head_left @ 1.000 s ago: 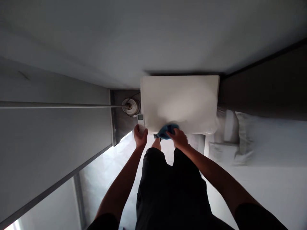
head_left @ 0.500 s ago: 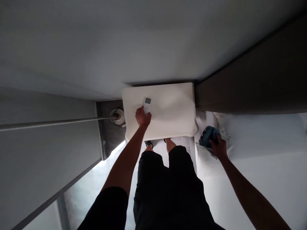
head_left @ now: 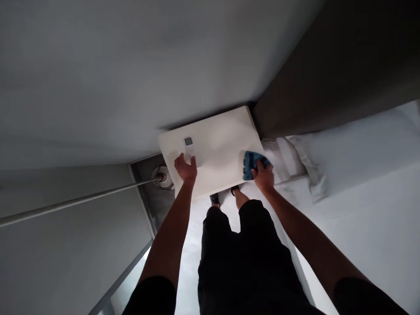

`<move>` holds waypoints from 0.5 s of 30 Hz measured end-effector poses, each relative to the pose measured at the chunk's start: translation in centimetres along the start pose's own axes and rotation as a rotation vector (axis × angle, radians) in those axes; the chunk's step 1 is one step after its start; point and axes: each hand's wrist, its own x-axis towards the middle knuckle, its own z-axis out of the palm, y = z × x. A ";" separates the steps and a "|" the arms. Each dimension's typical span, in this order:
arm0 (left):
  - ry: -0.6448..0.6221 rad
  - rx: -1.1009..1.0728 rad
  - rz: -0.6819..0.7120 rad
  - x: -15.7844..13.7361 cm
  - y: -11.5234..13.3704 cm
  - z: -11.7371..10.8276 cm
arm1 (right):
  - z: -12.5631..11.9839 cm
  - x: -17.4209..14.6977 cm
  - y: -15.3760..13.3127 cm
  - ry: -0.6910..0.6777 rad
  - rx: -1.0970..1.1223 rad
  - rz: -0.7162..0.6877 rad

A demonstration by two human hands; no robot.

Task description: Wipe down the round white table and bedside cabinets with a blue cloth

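Note:
A white remote control with a grey display lies on a white tabletop, toward its left side. My left hand is at the remote's near end, thumb and fingers spread; whether they touch it I cannot tell. Over the tabletop's right end, my right hand grips a folded cloth, blue with dark patches. Motion blurs the cloth a little, and whether it rests on the surface is unclear.
A pale wall rises behind the table. To the left, a thin pole leads to a round white mop head in the corner. On the right are a dark panel and a bed with pale bedding.
My right hand has brought the cloth leftward from beside the bed to above the tabletop's right end. My left hand has loosened from the remote and spread its fingers. The view has tilted.

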 end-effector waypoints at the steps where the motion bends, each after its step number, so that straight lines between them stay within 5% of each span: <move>1: 0.026 -0.025 -0.001 -0.8 -0.5 -1.2 | 1.1 -1.8 -2.4 -0.040 -0.004 -0.048; 6: 0.052 -0.148 0.052 -9.3 -3.1 -9.8 | 7.0 -13.4 -14.8 -0.387 0.108 -0.386; 9: -0.015 -0.205 0.161 -16.3 -5.1 -15.4 | 8.6 -18.5 -18.8 -0.514 0.226 -0.547; 12: -0.113 -0.217 0.182 -22.2 -6.9 -19.7 | 8.4 -21.3 -18.1 -0.578 0.393 -0.552; 15: -0.340 -0.205 0.142 -25.7 -8.2 -21.9 | 7.0 -22.3 -12.6 -0.506 0.473 -0.390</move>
